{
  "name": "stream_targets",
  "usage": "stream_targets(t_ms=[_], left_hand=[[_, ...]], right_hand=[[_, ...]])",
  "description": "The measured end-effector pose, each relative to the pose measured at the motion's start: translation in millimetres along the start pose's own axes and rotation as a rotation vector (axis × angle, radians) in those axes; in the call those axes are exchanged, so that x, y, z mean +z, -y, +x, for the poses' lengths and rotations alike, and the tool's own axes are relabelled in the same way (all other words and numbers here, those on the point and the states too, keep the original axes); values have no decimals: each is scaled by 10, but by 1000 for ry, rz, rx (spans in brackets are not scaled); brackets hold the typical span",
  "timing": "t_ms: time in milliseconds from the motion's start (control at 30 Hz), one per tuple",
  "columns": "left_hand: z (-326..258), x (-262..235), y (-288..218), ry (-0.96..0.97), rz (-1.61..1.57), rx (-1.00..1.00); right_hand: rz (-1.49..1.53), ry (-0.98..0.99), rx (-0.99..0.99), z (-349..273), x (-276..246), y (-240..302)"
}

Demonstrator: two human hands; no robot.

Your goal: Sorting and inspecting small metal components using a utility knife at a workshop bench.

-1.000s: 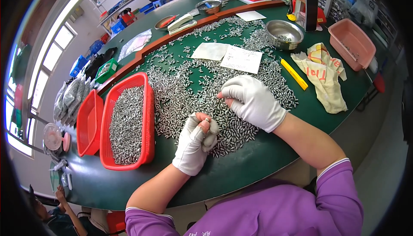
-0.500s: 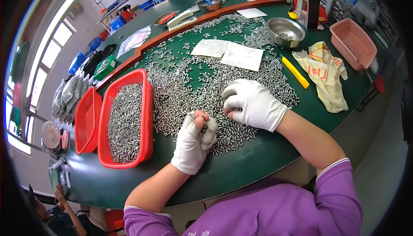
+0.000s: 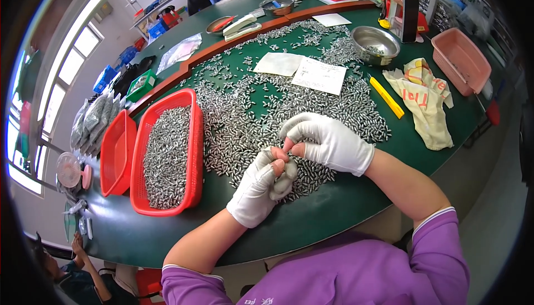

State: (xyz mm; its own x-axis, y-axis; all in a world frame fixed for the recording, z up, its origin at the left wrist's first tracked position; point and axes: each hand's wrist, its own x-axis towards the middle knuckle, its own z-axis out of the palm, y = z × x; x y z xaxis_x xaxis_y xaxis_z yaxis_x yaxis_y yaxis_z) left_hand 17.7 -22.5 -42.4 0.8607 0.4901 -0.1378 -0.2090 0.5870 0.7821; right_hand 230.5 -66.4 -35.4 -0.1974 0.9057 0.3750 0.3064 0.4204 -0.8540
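1. Here, my left hand (image 3: 257, 189) is curled into a loose fist near the bench's near edge; it seems to grip a clutch of small metal pieces, though the glove hides most of them.
2. My right hand (image 3: 329, 143) rests just beside it, fingertips touching the left's; thumb and forefinger are pinched together, but I cannot tell whether a piece sits between them.
3. The loose metal pieces (image 3: 250, 118) lie spread over the middle of the green bench (image 3: 339, 205), from my hands back toward the wooden strip at the far edge.
4. At the left edge a red basket (image 3: 192, 155) already holds a deep layer of the same pieces; a second red basket (image 3: 115, 155) beside it looks empty.
5. By my reckoning the sorting is partway: one basket is well filled, yet a large heap is still on the bench.
6. A steel bowl (image 3: 375, 43), paper sheets (image 3: 319, 75), a yellow cutter (image 3: 387, 98) and a pink basket (image 3: 461, 60) sit toward the far right corner.
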Motion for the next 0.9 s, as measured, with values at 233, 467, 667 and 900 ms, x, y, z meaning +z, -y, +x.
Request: stream_targets(t_ms=[233,467,667,900], left_hand=[[6,46,-12,-23,31,-35],[11,45,-6,-43,52,-13],[18,67,-9,-82,47,15],[-5,46,15,-82,68,62]], right_hand=[[42,2,-66,-11,52,24],[-101,-95,-151,8,51,65],[-218,-132,-288,7,19,91],[-317,-158,-278,17,26,65]])
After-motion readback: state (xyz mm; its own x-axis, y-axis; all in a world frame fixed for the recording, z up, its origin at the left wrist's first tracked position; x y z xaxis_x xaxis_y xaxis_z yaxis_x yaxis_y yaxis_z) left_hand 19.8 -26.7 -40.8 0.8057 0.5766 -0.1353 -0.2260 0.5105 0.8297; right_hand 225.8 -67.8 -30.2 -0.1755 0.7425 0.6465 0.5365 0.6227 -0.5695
